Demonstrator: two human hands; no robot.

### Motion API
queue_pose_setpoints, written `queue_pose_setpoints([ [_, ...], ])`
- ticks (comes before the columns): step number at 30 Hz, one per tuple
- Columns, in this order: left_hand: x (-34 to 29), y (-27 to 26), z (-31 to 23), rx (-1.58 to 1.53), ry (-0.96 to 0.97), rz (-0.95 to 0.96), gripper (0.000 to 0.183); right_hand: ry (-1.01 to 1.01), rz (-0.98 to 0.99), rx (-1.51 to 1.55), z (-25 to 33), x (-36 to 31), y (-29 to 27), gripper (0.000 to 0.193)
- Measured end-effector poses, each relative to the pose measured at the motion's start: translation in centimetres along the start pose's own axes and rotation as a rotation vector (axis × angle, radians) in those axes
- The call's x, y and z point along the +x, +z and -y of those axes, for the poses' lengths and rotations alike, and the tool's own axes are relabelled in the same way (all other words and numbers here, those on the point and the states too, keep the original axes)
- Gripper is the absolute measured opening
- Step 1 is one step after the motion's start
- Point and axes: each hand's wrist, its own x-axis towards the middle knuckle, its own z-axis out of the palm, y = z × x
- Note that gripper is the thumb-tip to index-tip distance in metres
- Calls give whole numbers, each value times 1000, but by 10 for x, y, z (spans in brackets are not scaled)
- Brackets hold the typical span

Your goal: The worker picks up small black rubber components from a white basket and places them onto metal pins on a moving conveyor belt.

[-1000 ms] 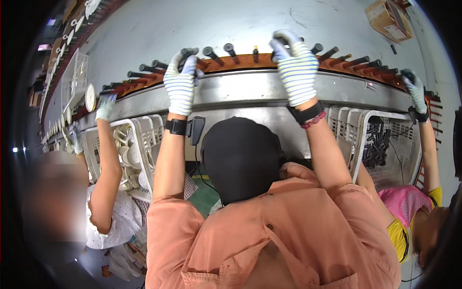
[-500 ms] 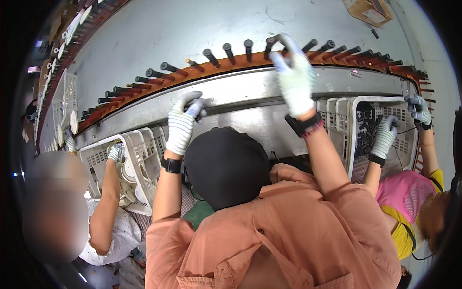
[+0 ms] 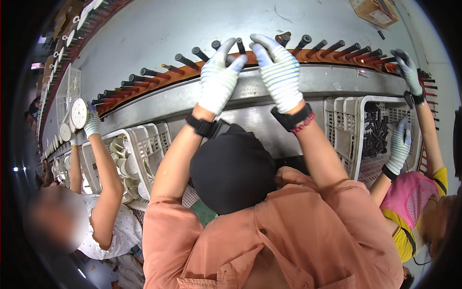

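Both my hands wear pale striped gloves and reach over a curved orange rail (image 3: 190, 72) carrying a row of upright pegs with black cylindrical sleeves. My left hand (image 3: 219, 79) has thumb and forefinger apart, close to one black sleeve (image 3: 241, 46) that stands between my hands. Its fingers partly cover another sleeve (image 3: 216, 45) behind them. My right hand (image 3: 280, 72) is just right of the middle sleeve, fingers stretched toward it and thumb apart. Nothing shows in either hand. Right of it, a black sleeve (image 3: 285, 39) stands on the rail, with a small brownish part beside it.
A metal ledge (image 3: 327, 79) runs along the rail's near side. White crates stand left (image 3: 137, 149) with pale round parts and right (image 3: 358, 125) with black pieces. Co-workers' gloved hands are at both sides; one holds a white disc (image 3: 79, 113). A cardboard box (image 3: 375, 12) lies far right.
My left hand has moved up and right to the rail. My right hand has shifted left, away from the sleeve it was at. The row of pegs has moved along leftward.
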Motion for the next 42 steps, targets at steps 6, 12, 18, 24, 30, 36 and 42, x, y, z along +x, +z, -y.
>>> queue_pose_setpoints([
  [6, 22, -9, 17, 82, 60, -170, 19, 291, 198, -94, -5, -45, -42, 26],
  [12, 18, -21, -3, -400, -223, -46, 22, 324, -191, 172, -2, -35, -50, 30],
  [18, 11, -42, 14, -430, -239, -145, 22, 71, -48, -201, -39, 15, -20, 34],
  [24, 8, -62, 30, -403, -243, -212, 24, 115, -31, 85, 24, 15, -10, 18],
  [30, 9, -74, 67, -302, -338, -229, 21, 495, -172, 249, -7, -27, -79, 18],
  [36, 9, -75, 81, -293, -391, -363, 24, 217, -276, -155, -72, 22, -89, 41],
  [42, -52, -51, 57, -500, -509, -489, 39, 7, -329, -14, -3, 49, -106, 28],
])
